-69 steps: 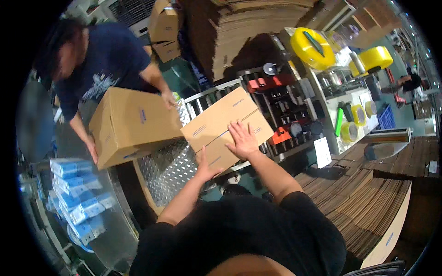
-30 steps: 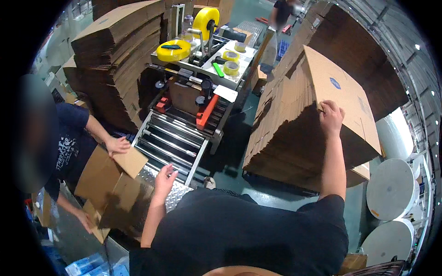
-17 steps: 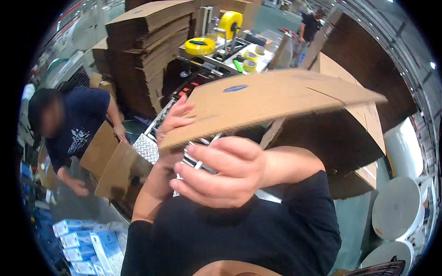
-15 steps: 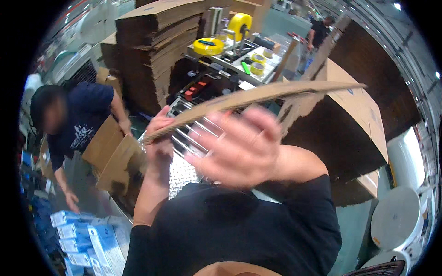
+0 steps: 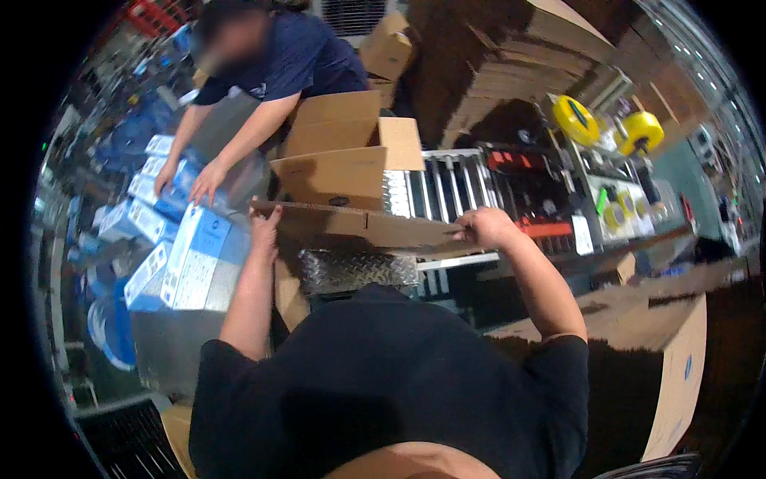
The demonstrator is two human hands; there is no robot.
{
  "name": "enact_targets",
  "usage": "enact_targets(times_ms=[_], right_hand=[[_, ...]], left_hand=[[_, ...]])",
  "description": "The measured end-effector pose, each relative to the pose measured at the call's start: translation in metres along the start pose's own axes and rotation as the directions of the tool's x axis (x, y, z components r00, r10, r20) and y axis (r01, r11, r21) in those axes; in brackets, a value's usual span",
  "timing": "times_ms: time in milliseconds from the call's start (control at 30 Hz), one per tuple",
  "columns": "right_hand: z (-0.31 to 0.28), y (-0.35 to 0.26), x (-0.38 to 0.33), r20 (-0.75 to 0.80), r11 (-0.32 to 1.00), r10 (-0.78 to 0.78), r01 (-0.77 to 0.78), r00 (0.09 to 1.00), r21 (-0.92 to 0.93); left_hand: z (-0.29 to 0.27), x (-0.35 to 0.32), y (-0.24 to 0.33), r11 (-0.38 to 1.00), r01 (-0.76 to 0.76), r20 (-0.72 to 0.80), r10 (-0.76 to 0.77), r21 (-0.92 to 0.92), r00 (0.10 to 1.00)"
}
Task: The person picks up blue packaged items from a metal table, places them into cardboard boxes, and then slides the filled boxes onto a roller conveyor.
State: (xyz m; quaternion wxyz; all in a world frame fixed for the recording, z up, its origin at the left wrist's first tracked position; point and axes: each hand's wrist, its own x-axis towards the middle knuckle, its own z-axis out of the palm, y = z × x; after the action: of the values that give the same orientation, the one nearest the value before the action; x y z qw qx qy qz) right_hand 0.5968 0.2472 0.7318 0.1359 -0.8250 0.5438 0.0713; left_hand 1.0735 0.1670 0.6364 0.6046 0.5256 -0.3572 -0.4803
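A folded brown cardboard carton stretches across in front of my chest, seen almost edge-on. My left hand is closed on its left end, the thumb near the top edge. At the other end my right hand pinches the cardboard with bent fingers. Just beyond it stands an open cardboard box, its flaps raised. Below the held carton shows a diamond-patterned metal plate.
A co-worker at the far left has both hands on blue-and-white boxes. A roller conveyor runs right toward a taping machine with yellow tape rolls. Cardboard stacks stand behind; more cardboard is at right.
My view has turned left and down. The cardboard has come down lower, and my right hand, blurred and spread before, now grips its right end. The co-worker's hands have reached the blue-and-white boxes.
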Motion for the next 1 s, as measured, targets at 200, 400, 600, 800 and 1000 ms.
enact_targets(times_ms=[200, 400, 600, 800, 1000], right_hand=[[0.019, 0.025, 0.066, 0.279, 0.719, -0.397, 0.108, 0.874, 0.687], [0.019, 0.069, 0.087, 0.409, 0.589, -0.356, -0.138, 0.840, 0.796], [-0.058, 0.021, 0.053, 0.101, 0.937, -0.198, 0.158, 0.975, 0.313], [-0.030, 0.027, 0.028, 0.191, 0.479, 0.145, -0.238, 0.971, 0.845], [0.073, 0.014, 0.053, -0.029, 0.875, -0.434, 0.429, 0.901, 0.225]], left_hand=[[0.101, -0.037, 0.015, 0.979, 0.112, -0.089, -0.128, -0.171, 0.988], [0.090, -0.055, 0.041, 0.983, 0.099, -0.061, -0.091, 0.152, 0.994], [0.060, -0.045, 0.050, 0.878, -0.056, 0.085, 0.017, 0.476, 0.996], [0.091, -0.068, 0.075, 0.528, -0.446, 0.660, -0.337, 0.723, 0.671], [0.179, -0.095, 0.054, 0.277, -0.694, 0.520, -0.839, 0.665, 0.163]])
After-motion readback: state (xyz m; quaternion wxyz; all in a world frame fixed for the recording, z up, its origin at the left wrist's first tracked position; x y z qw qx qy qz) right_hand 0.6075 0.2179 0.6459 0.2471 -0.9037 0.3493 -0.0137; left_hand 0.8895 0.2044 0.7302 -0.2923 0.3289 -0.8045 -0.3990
